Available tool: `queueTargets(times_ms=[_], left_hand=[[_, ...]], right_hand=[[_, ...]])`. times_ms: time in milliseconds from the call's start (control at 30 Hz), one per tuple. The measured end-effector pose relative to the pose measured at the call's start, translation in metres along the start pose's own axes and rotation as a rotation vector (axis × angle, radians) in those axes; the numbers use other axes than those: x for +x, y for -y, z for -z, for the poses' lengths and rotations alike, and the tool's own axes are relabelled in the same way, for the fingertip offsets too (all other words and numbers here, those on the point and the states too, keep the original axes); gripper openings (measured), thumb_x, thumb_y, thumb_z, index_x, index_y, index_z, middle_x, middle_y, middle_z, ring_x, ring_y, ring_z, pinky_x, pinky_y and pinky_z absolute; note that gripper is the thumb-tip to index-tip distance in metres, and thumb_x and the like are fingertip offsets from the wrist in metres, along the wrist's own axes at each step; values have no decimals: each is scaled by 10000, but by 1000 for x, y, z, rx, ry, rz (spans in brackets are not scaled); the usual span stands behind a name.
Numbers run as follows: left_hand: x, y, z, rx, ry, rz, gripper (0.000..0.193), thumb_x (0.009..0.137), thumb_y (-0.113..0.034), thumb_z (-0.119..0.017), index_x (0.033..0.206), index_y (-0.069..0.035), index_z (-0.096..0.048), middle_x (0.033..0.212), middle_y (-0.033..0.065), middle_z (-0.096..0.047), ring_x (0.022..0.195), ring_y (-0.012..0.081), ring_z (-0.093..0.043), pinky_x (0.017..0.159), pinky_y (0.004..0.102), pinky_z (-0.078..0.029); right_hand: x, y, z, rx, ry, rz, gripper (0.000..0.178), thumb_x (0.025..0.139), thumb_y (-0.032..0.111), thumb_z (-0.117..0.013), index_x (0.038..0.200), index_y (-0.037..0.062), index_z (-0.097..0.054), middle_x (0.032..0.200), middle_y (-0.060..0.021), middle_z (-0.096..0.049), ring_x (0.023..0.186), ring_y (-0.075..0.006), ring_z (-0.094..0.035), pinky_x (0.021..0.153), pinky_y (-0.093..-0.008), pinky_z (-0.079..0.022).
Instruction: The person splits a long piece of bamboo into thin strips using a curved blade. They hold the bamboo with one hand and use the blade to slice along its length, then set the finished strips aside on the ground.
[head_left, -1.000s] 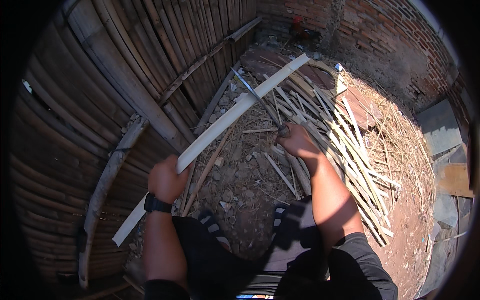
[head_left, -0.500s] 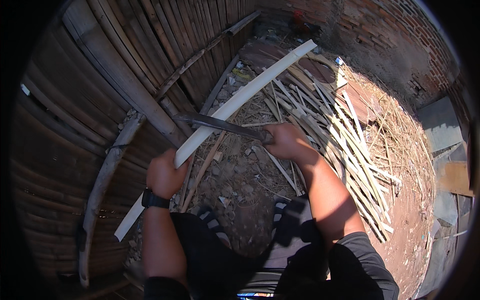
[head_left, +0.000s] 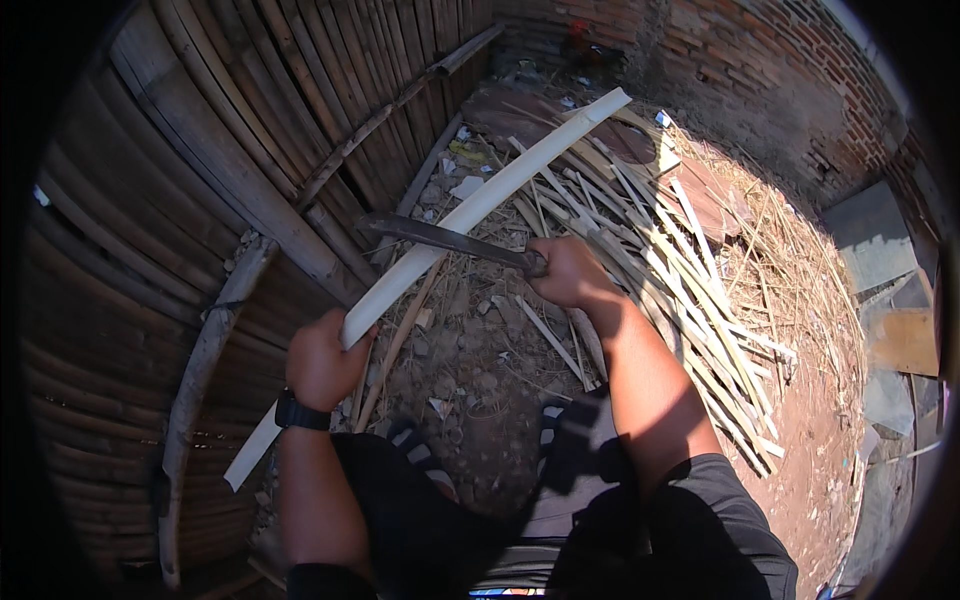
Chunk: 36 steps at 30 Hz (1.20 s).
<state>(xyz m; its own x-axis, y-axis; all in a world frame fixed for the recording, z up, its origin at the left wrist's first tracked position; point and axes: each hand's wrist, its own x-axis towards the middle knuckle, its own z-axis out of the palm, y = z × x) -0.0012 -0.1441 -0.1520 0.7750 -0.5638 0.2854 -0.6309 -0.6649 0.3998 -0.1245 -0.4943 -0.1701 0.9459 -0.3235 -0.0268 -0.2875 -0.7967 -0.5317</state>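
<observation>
A long, pale split bamboo strip [head_left: 505, 185] runs slantwise from the lower left up to the far middle. My left hand [head_left: 326, 358] is closed around it near its lower part, and the tail end sticks out below the wrist. In my right hand [head_left: 568, 272] is the handle of a dark machete [head_left: 450, 240]. Its blade lies across the strip beyond my left hand, pointing left. The blade appears to touch the strip, but how firmly I cannot tell.
A bamboo slat wall [head_left: 130, 260] with thick poles stands close on the left. Beyond my right arm lies a heap of cut bamboo strips [head_left: 690, 310] on the ground. A brick wall [head_left: 720, 70] rises at the back, and sheets of scrap [head_left: 870, 250] lean at the right.
The machete blade has shifted slightly along the strip. My hands and the strip have moved a little left in the picture as the view turned slightly.
</observation>
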Motion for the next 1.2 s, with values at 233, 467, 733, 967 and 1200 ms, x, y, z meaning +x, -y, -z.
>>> queueTargets(times_ms=[233,467,733,967,1200], left_hand=[[1,-3,-8,34,78,23,320,861,-329,-808,895,-29,-702,796,243,-696,785,446,-699,658,516,-544],[3,-3,-2,-74,63,55,326,860,-329,-811,914,-22,-718,820,250,-702,798,442,-703,663,499,-546],[5,3,-12,-99,-5,76,317,873,-328,-801,920,-25,-720,811,245,-700,788,441,-701,664,503,-538],[5,-6,-1,-5,81,82,327,875,-344,-800,919,-32,-715,803,244,-696,805,447,-698,672,516,-537],[4,14,-9,-60,36,62,294,861,-269,-815,886,-3,-694,773,248,-665,753,444,-676,650,484,-511]], right_hand=[[5,-48,-15,223,-140,-134,407,860,277,-759,1168,19,-697,997,-237,-740,957,-385,-719,869,-461,-543],[-1,-27,3,237,-32,-157,374,855,245,-776,1156,34,-705,926,-204,-739,910,-306,-725,843,-426,-544],[-4,-6,-7,44,-30,-68,444,843,238,-783,1221,24,-693,1008,-217,-746,978,-316,-723,880,-432,-539],[10,-68,-6,330,-314,-350,420,837,241,-777,1168,-4,-699,878,-163,-745,862,-326,-726,799,-446,-536],[-3,-14,-8,-19,-6,138,387,799,153,-733,1167,34,-705,970,-259,-723,955,-411,-707,882,-478,-547]])
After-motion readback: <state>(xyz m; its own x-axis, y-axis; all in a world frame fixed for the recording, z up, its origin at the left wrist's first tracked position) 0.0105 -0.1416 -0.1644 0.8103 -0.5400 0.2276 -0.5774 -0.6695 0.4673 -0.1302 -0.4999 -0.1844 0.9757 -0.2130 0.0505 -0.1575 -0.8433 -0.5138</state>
